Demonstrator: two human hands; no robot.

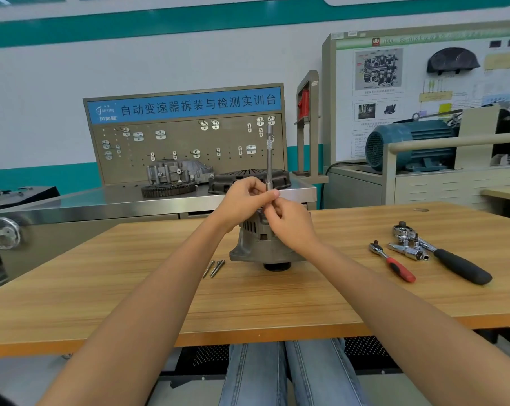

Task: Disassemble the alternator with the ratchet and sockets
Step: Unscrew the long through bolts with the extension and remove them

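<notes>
At frame centre, head view: both hands meet over the alternator (259, 244) on the wooden table (160, 303).
Alternator: grey housing standing with its dark pulley end down on the table, just below the hands, centre of the frame.
Extension bar: a slim metal bar (269, 159) stands upright above the alternator, knurled near the top, its lower end hidden between the fingers.
Left hand (245, 197): fingers curled, pinching the lower end of the extension bar from the left.
Right hand (289, 222): fingers curled around the bar's base just under the left hand, resting against the alternator's top; exactly what the fingertips hold cannot be told.
Long bolts (214, 268): three thin bolts lie side by side on the table, just left of the alternator's base.
Red-handled ratchet (393, 262): lies on the table, right of centre.
Black-handled ratchet (444, 253): lies further right, with chrome sockets (406, 250) touching its shaft.
Background bench: a steel bench (101, 200) carries a pegboard (186, 142) and engine parts, upper centre.
</notes>
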